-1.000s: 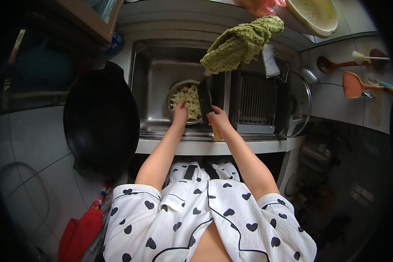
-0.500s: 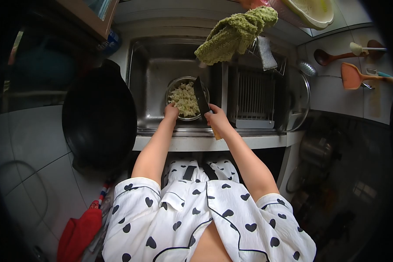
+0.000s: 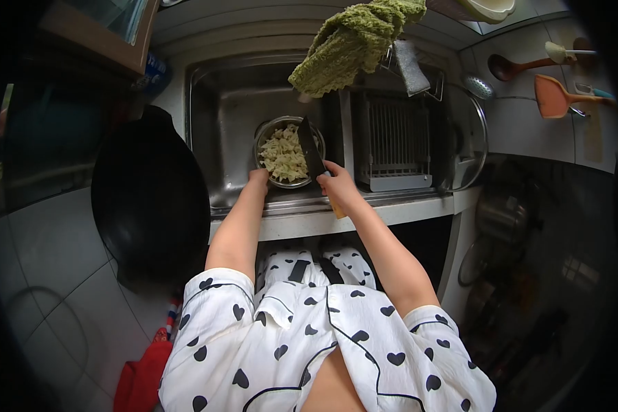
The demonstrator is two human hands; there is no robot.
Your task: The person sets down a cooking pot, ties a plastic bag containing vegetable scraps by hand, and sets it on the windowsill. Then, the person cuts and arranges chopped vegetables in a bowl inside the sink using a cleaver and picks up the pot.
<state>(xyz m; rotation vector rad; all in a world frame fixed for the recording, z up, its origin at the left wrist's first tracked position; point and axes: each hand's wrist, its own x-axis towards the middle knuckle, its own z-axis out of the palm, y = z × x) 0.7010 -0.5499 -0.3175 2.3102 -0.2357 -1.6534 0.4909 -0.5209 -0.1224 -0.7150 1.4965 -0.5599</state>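
A metal bowl of chopped pale-green vegetable is at the front of the left sink basin. My left hand is closed at the bowl's lower left rim; its fingertips are out of sight. In my right hand is a kitchen knife, gripped by its yellowish handle. The dark broad blade points away from me and lies over the bowl's right side, hiding part of the rim and contents.
A green cloth hangs over the back of the sink. Right of the divider is a dish rack, with a glass lid beside it. A black wok stands left. Utensils, including an orange spatula, hang on the right wall.
My left hand has shifted outward to the bowl's outer left side; before, its fingertips reached over the rim. The knife stays over the right side. The whole view has shifted slightly.
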